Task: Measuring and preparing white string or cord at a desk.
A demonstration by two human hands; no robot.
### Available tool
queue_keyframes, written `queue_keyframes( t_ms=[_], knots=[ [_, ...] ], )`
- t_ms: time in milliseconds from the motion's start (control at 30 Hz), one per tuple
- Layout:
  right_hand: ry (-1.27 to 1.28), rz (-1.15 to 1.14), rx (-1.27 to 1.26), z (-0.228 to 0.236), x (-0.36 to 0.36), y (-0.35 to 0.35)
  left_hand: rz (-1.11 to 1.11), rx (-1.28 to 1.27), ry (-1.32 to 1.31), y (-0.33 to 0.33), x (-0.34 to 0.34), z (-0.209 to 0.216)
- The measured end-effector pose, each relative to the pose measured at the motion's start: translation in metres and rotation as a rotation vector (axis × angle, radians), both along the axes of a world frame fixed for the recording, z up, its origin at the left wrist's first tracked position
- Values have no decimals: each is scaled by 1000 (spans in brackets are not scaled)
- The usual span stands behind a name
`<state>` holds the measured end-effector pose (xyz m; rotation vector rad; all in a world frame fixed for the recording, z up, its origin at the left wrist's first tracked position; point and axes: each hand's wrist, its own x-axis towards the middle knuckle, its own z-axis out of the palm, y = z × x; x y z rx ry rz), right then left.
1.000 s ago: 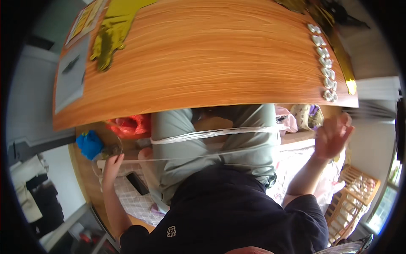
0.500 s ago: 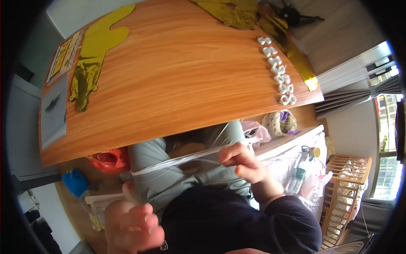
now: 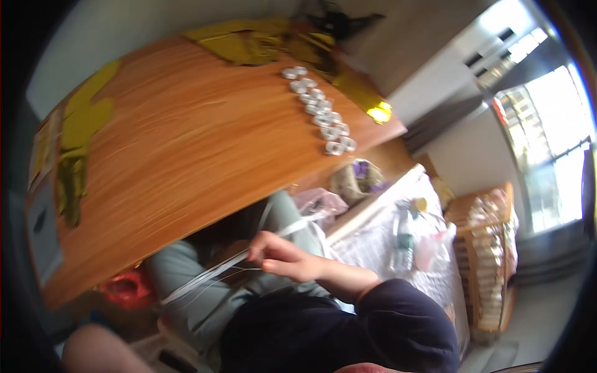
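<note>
The white thread (image 3: pixel 208 276) is stretching across the person's knees, just in front of the table's near edge, as a band of several strands, with a thinner strand curving loose beside it. The right hand (image 3: pixel 283 256) is hovering over the lap, in front of the table (image 3: pixel 186 137), and that thin strand is running right up to its fingertips. Thumb and fingers are coming together there, closing on the thread. The left hand is staying out of sight, so there's no telling its grip; only a blurred left arm (image 3: pixel 99 351) is showing, low in front of the table's left end.

The grey trousers (image 3: pixel 171 267) are reaching under the table. A red bag (image 3: pixel 127 289) is sitting below its near edge, over to the left, while a pink bag (image 3: pixel 320 205) and a patterned bag (image 3: pixel 351 186) are resting below that edge toward the right. Up on the table, small white coils (image 3: pixel 320 118) are lining up near the right end, and gold foil (image 3: pixel 81 133) is lying along the left end. Farther out, to the table's right, a clear bottle (image 3: pixel 404 239) is lying on a white cover (image 3: pixel 367 242), and a wooden rack (image 3: pixel 488 261) is standing beyond it.
</note>
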<state>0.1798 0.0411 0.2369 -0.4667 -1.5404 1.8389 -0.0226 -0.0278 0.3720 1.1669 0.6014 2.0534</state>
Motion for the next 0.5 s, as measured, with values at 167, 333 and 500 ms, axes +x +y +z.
queue_keyframes(
  t_ms=[167,333,500],
  knots=[
    [50,25,-76,6,-2,0,-111,67,49,-16,-18,-52],
    [105,-7,-45,17,-10,-8,-65,147,181,-10,-49,-89],
    [108,-28,-46,15,-2,-13,29,230,299,5,-39,-106]
  ],
)
